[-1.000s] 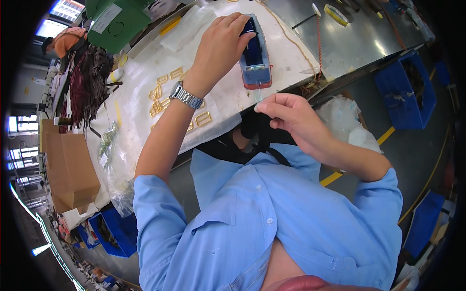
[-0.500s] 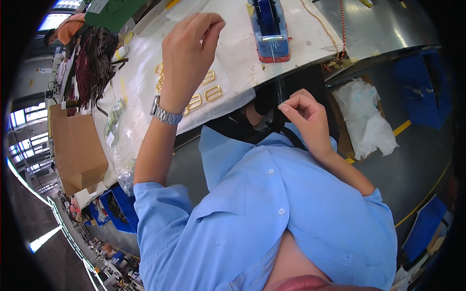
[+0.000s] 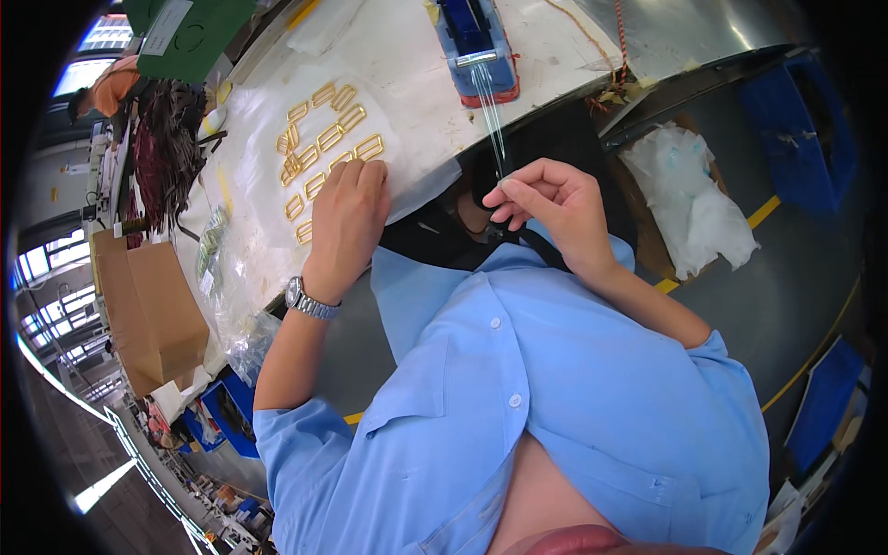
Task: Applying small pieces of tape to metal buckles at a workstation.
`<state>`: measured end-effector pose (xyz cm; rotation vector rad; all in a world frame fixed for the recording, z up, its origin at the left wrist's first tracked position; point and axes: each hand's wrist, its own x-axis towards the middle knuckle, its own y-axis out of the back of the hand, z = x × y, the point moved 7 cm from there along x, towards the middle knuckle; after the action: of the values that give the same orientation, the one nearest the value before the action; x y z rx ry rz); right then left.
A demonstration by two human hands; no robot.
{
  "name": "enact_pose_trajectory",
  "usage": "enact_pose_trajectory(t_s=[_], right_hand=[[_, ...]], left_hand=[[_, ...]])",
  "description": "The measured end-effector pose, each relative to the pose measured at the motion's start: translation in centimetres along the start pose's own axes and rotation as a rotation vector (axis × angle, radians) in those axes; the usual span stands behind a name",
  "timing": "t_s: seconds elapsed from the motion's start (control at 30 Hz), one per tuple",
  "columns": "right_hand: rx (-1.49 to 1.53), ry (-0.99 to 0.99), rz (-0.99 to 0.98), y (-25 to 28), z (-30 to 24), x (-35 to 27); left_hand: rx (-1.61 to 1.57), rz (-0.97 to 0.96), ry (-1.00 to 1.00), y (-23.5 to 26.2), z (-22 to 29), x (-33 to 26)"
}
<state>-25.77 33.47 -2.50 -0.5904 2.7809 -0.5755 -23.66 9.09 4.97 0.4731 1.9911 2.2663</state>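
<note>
the left hand (image 3: 347,217) has dropped to the gold rectangular metal buckles (image 3: 369,146) on the white desk (image 3: 421,111), fingers curled, grip unclear; the right hand (image 3: 562,215) pinches clear tape (image 3: 489,116) from the blue dispenser (image 3: 470,78) farther right, so both seem engaged.

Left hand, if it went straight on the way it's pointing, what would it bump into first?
Probably a gold buckle just beyond the left hand. They look so close that they may already be touching; the depth is hard to tell.
</note>
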Motion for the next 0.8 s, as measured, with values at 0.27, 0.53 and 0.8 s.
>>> enact_pose_trajectory(t_s=[0.27,0.53,0.8], right_hand=[[0.020,0.003,0.020,0.1,0.4,0.3],[0.012,0.006,0.033,0.3,0.5,0.1],[0.028,0.026,0.039,0.4,0.7,-0.1]], left_hand=[[-1.349,-0.165,0.530,0.1,-0.6,0.9],[-1.647,-0.256,0.504,-3.5,5.4,3.5],[-1.584,-0.357,0.546,-4.4,5.9,4.5]])
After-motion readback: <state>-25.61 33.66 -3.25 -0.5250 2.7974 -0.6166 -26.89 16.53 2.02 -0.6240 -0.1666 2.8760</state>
